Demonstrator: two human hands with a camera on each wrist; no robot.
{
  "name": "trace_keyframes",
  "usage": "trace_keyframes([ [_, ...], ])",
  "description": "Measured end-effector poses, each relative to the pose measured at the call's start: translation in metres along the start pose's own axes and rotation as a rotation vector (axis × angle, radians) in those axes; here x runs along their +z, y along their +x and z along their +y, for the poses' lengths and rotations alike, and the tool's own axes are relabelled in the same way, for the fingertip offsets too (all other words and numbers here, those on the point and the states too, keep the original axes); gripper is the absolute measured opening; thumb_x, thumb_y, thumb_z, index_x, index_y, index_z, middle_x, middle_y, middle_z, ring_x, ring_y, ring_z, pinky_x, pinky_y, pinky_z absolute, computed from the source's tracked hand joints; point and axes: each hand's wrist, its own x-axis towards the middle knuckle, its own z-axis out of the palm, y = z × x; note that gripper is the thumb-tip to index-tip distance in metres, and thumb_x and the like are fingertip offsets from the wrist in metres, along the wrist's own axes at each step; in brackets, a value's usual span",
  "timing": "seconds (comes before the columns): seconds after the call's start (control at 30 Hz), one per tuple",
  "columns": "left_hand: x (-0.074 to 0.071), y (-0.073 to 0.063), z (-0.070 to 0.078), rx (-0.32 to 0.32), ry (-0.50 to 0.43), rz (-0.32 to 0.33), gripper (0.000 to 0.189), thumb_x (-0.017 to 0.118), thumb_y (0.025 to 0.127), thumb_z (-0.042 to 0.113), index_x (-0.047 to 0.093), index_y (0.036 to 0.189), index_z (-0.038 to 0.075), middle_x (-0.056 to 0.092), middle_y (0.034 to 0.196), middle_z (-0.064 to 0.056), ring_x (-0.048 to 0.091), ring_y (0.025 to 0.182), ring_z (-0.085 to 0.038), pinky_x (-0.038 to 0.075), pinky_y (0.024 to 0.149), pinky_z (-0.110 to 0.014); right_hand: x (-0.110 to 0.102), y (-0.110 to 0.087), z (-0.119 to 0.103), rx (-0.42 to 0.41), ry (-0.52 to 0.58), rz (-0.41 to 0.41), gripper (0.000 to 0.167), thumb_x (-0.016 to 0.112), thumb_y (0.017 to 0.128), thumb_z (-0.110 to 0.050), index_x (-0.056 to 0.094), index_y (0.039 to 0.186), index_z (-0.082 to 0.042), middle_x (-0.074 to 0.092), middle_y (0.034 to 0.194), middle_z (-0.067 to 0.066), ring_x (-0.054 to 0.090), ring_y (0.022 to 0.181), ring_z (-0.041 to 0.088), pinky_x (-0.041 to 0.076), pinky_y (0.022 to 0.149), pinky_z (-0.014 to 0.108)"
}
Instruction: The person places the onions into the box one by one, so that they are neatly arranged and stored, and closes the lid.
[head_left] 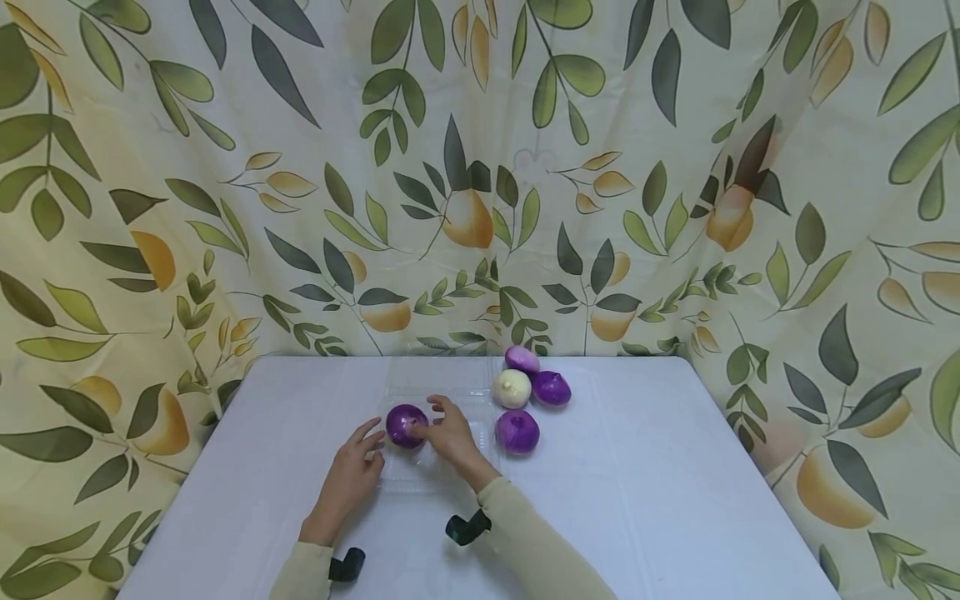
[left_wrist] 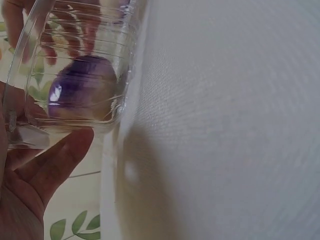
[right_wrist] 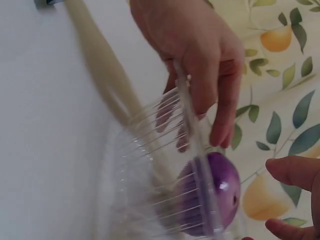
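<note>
A purple onion (head_left: 406, 426) sits in the clear plastic container (left_wrist: 37, 125), toward its left side. My right hand (head_left: 454, 435) is over it from the right, fingers spread and the thumb overlapping the onion in the head view. In the right wrist view the right fingertips (right_wrist: 287, 171) stand apart from the onion (right_wrist: 227, 190). My left hand (head_left: 352, 471) is at the container's left side with loosely bent fingers. Its thumb (left_wrist: 75, 150) lies right at the outer wall in the left wrist view.
Right of the container lie a purple onion (head_left: 517, 432), a pale whitish onion (head_left: 512, 388), a darker purple onion (head_left: 552, 388) and a lighter purple one (head_left: 522, 359). They stand on a white-covered table (head_left: 675, 500). A leaf-patterned curtain (head_left: 480, 167) hangs behind its far edge.
</note>
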Motion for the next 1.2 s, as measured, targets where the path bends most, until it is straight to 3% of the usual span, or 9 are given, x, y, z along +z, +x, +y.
trace_keyframes([
  [0.4,0.0,-0.002,0.001,-0.056,0.021,-0.019,0.035,0.061,0.086,-0.006,0.064,0.121,-0.007,0.052,0.143,-0.016,0.07,0.104,-0.03,0.061,0.078,-0.032,-0.026,-0.019,-0.028,-0.047,0.101,-0.023,0.061,0.077,0.081,-0.024,0.053,0.137,-0.015,0.05,0.143,0.017,0.053,0.128,0.039,0.052,0.099,0.049],
  [0.7,0.002,-0.003,0.001,-0.031,0.008,0.007,0.035,0.06,0.085,-0.007,0.065,0.119,-0.008,0.053,0.142,-0.017,0.07,0.102,-0.031,0.061,0.077,-0.031,-0.045,-0.031,-0.038,-0.111,0.168,-0.028,0.06,0.076,0.083,-0.025,0.053,0.137,-0.013,0.053,0.143,0.008,0.053,0.129,0.034,0.053,0.099,0.047],
  [1.2,0.002,-0.002,0.002,-0.034,0.007,-0.004,0.034,0.06,0.086,-0.005,0.065,0.12,-0.007,0.053,0.142,-0.016,0.07,0.103,-0.03,0.061,0.078,-0.031,-0.079,-0.053,-0.054,-0.174,0.229,-0.058,0.054,0.072,0.087,-0.02,0.052,0.137,-0.012,0.05,0.145,0.008,0.049,0.132,0.033,0.051,0.102,0.048],
])
